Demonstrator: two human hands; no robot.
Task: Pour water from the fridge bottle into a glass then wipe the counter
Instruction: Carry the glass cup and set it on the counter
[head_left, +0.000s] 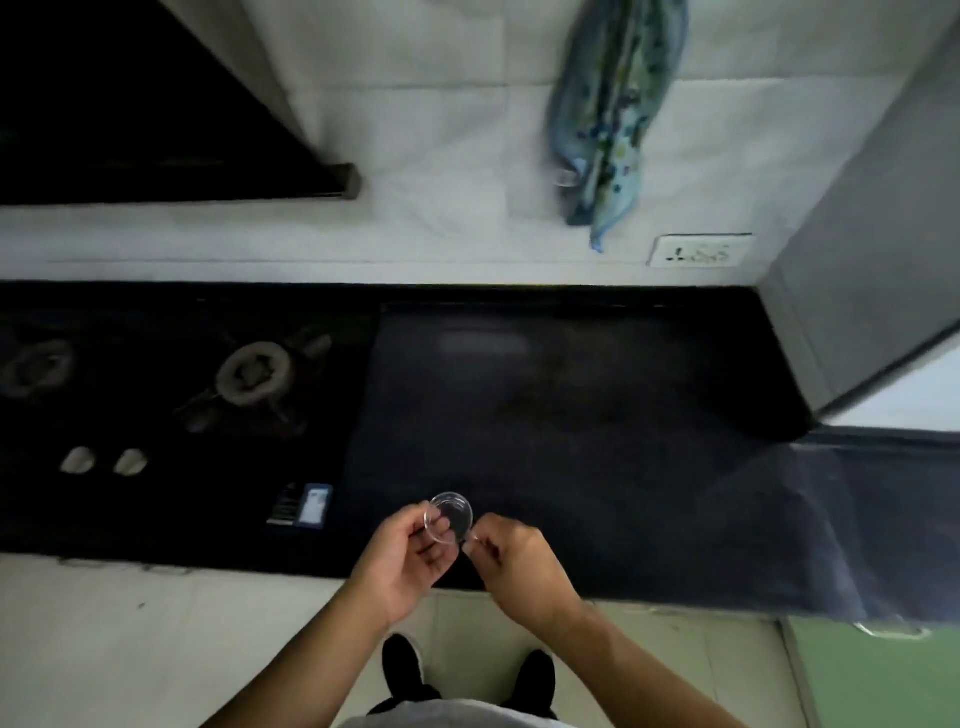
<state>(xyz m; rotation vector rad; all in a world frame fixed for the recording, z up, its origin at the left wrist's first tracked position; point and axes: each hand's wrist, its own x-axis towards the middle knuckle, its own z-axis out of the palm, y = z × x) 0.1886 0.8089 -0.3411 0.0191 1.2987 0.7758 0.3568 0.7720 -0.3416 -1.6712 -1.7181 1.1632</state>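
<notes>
Clear glass (450, 517), rim up, near tabletop (571, 415) edge; left hand (402, 558) grip closed around it; right hand (511, 564) fingers pinching its side, likely steadying for pouring.

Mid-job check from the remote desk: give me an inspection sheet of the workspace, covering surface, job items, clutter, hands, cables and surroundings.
Surface: dark counter, bare across the middle; no spill visible, though the picture is dim.
Job's things: clear glass held above the counter's near edge; no water bottle seen; patterned cloth hanging on the wall.
Clutter: small blue-and-white box left of the hands.
Hands: left hand grips the glass; right hand touches its rim side.
Cables: nothing seen; wall socket has nothing plugged in.
Surroundings: gas stove to the left, grey fridge to the right.
</notes>
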